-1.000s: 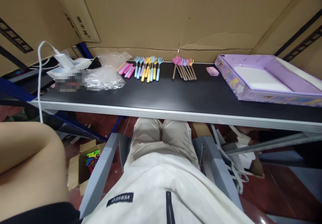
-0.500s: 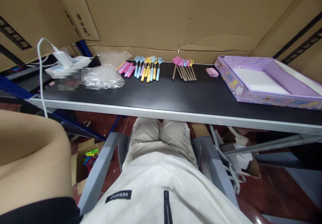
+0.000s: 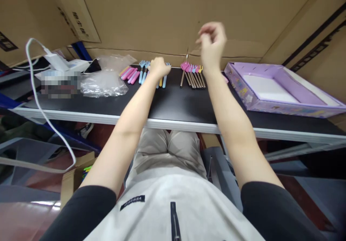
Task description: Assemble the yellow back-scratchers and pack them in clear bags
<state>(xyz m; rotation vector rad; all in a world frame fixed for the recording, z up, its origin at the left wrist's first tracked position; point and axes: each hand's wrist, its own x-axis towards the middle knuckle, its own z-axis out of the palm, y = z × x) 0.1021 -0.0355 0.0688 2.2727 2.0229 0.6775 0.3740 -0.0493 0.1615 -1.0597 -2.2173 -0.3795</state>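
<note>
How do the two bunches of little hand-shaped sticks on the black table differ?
The left bunch has thick pastel handles; the right bunch has thin brownish ones. The left hand lies on the left bunch; the right hand hangs above the right bunch, not touching. Both have coloured hand-shaped heads.

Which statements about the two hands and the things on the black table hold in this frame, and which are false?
1. The left hand is on the pastel-handled tools. True.
2. The right hand lies flat on the table. False: it is raised above the metal-handled tools.
3. The purple box sits towards the table's right end. True.
4. The plastic bag lies inside the purple box. False: it lies left of the pastel-handled tools.
</note>
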